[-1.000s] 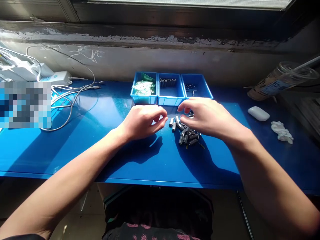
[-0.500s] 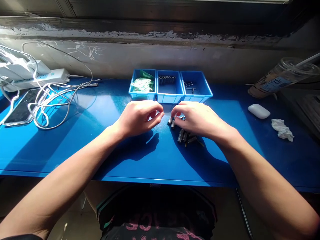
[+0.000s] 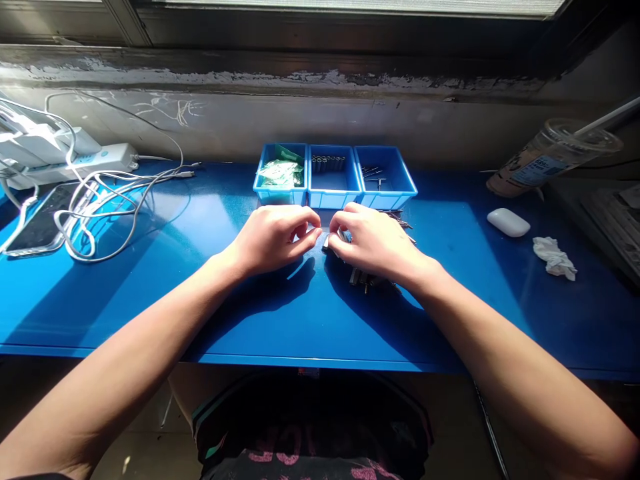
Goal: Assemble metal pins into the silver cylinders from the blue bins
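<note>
At frame centre the right hand (image 3: 373,243) pinches a small metal sleeve (image 3: 327,242) beside the left hand (image 3: 273,237), whose fingers are curled, contents unclear. It looks light, rigid and slick, best pinched across its sides. More sleeves (image 3: 361,277) lie beneath; three blue bins (image 3: 334,197) stand above.

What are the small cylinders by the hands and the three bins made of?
Small cylinders: likely metal, grey with bright glints in the sun. Three bins: probably moulded plastic, uniform glossy blue with thin walls and rolled rims. The right hand covers most of the pile, so its finish is uncertain.
</note>
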Tool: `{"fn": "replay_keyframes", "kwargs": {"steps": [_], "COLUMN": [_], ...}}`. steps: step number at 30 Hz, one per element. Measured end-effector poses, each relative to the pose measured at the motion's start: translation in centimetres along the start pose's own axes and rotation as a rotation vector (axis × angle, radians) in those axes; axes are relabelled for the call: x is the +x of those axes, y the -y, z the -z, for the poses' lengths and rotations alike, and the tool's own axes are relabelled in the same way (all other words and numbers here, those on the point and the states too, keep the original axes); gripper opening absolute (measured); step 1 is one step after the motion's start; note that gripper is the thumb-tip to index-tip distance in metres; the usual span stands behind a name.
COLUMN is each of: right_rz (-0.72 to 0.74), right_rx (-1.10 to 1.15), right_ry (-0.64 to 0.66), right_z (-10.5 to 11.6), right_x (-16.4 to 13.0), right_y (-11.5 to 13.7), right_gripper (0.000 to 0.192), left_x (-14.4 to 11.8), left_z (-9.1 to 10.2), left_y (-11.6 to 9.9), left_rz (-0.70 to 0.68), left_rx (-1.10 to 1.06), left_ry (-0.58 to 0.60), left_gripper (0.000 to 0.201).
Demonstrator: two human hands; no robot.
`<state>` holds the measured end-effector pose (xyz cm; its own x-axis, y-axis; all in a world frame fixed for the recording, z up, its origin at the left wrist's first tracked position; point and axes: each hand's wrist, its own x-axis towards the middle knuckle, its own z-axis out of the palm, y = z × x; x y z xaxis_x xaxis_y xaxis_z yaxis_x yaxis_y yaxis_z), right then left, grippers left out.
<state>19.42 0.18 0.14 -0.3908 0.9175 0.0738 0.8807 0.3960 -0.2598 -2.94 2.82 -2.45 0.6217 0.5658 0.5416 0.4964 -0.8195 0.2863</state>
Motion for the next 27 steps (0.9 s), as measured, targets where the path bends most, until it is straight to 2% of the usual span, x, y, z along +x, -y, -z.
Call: {"fn": "replay_keyframes", "kwargs": {"steps": [5, 12, 17, 27], "right_rz": [0.022, 0.107, 0.167, 0.276], "right_rx": [-0.004, -0.003, -0.03, -0.006], "right_ry": [-0.022, -0.074, -0.057, -0.117], "right_z": [-0.5, -1.3, -1.1, -0.9], "right_x": [-0.3, -0.4, -0.5, 0.0], "right_y": [0.2, 0.3, 0.0, -0.1], "right_gripper": [0.033, 0.032, 0.039, 0.029], "left_x": [-0.2, -0.1, -0.2, -0.1], "left_z": [-0.3, -0.3, -0.2, 0.1], "left_y": [0.4, 0.3, 0.3, 0.2], "left_rz": [0.037, 0.072, 0.087, 0.145], "left_rx": [-0.007, -0.035, -0.039, -0.034], "left_ry": [0.068, 0.098, 0.121, 0.1], "left_gripper": [0.018, 0.021, 0.021, 0.024]}}
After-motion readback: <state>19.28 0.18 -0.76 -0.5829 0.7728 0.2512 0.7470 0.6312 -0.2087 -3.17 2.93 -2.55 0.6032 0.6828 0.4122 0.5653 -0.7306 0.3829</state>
